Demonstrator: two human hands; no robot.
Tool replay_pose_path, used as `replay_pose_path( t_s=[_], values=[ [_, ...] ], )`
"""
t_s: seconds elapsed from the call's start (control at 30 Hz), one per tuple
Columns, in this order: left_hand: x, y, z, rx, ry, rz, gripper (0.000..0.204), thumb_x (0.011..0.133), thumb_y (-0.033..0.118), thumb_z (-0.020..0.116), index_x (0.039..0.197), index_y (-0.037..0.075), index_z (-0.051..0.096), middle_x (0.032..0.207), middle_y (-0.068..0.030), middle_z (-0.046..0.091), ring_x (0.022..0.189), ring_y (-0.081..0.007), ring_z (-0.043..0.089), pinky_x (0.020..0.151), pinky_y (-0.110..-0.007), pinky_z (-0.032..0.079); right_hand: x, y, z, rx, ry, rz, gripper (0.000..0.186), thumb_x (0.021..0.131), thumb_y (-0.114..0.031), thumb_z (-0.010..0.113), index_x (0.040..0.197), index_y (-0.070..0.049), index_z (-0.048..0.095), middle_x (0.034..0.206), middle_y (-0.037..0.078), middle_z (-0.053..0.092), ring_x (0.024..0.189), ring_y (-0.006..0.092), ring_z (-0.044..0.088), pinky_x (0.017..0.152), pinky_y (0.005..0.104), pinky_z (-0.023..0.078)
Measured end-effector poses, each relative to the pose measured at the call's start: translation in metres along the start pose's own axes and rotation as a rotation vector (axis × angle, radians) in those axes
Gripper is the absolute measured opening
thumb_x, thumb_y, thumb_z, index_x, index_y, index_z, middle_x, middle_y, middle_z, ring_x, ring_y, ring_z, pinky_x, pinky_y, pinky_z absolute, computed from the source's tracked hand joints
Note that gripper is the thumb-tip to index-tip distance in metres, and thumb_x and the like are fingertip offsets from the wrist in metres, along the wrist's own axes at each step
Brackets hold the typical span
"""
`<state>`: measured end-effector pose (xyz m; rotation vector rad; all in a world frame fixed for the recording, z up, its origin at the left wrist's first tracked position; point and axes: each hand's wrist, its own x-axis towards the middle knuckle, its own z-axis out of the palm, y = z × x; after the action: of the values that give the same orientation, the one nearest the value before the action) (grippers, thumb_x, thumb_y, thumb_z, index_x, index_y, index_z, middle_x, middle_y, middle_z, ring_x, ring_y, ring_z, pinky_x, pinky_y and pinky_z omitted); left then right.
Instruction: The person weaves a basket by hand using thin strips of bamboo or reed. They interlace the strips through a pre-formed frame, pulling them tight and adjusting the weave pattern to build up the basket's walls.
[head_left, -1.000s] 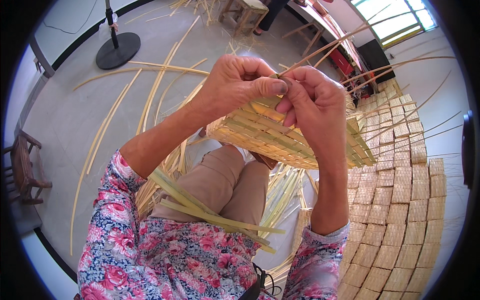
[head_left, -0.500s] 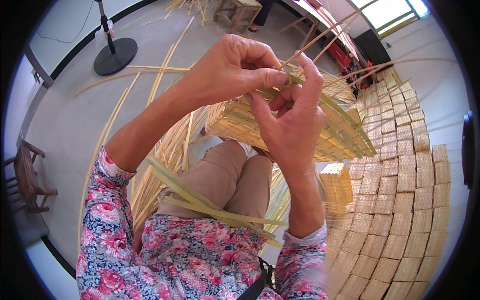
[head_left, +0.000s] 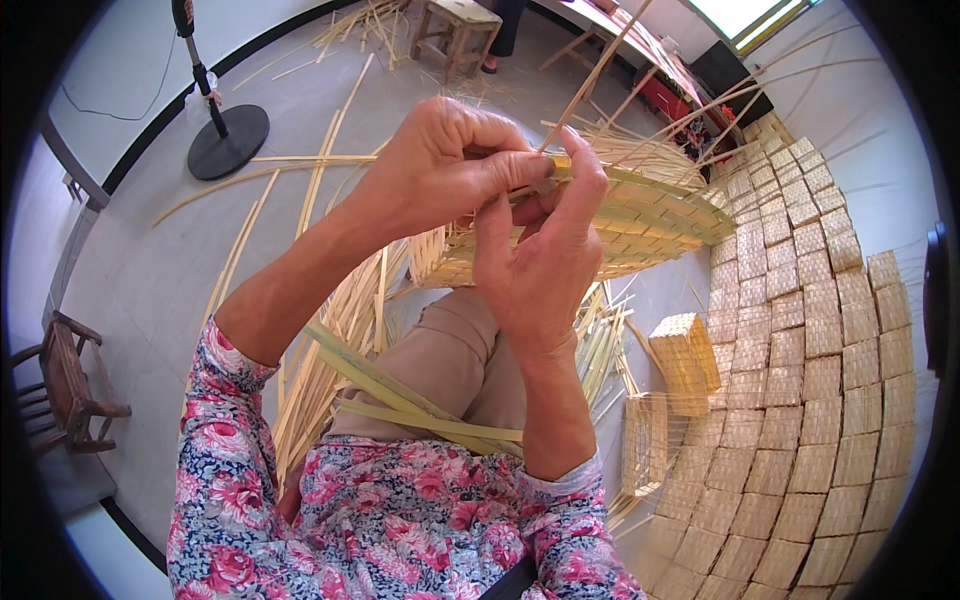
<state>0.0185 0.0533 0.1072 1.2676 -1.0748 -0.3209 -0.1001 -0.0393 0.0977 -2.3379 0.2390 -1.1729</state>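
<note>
Two hands (head_left: pixel 437 178) on one basket (head_left: pixel 640 226)

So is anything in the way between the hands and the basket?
Nothing that I can see. The left hand and right hand are both right at the upper edge of the basket. The long green strips lie across the lap, nearer the body, not between hands and basket.

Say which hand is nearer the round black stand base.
Left. The left hand is right of the stand base; the right hand is farther right and lower in view.
</note>
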Motion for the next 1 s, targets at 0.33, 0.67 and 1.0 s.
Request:
replay_pose_path(
  t_s=[0.33, 0.67, 1.0],
  values=[
    [0.0, 0.019, 0.002, 0.035, -0.015, -0.071, 0.017, 0.094, 0.015, 0.072, 0.091, -0.002, 0.076, 0.076, -0.0005, 0.071, 0.071, -0.0037, 0.062, 0.062, -0.021, 0.051, 0.004, 0.003, 0.0, -0.033, 0.033, -0.06, 0.059, 0.087, -0.014, 0.071, 0.137, -0.001, 0.041, 0.073, 0.007, 0.064, 0.063, 0.0193, 0.066, 0.058, 0.0311, 0.051],
    [0.005, 0.007, 0.0, 0.0, -0.003, -0.091, 0.02, 0.095, 0.018, 0.072, 0.092, -0.001, 0.077, 0.076, -0.0021, 0.071, 0.07, -0.0052, 0.062, 0.063, -0.021, 0.052, -0.002, 0.014, 0.011, 0.089, 0.082, -0.138, 0.047, 0.096, -0.007, 0.051, 0.14, 0.002, 0.035, 0.074, 0.012, 0.064, 0.066, 0.0168, 0.064, 0.059, 0.0274, 0.048],
    [0.011, 0.004, 0.005, 0.016, 0.015, -0.051, 0.021, 0.096, 0.018, 0.071, 0.094, -0.002, 0.075, 0.079, -0.0042, 0.072, 0.073, -0.0072, 0.067, 0.065, -0.022, 0.055, -0.005, 0.017, 0.008, 0.174, 0.133, -0.12, 0.046, 0.095, -0.001, 0.042, 0.141, 0.004, 0.035, 0.072, 0.01, 0.053, 0.063, 0.0141, 0.05, 0.057, 0.0293, 0.039]
  ],
)
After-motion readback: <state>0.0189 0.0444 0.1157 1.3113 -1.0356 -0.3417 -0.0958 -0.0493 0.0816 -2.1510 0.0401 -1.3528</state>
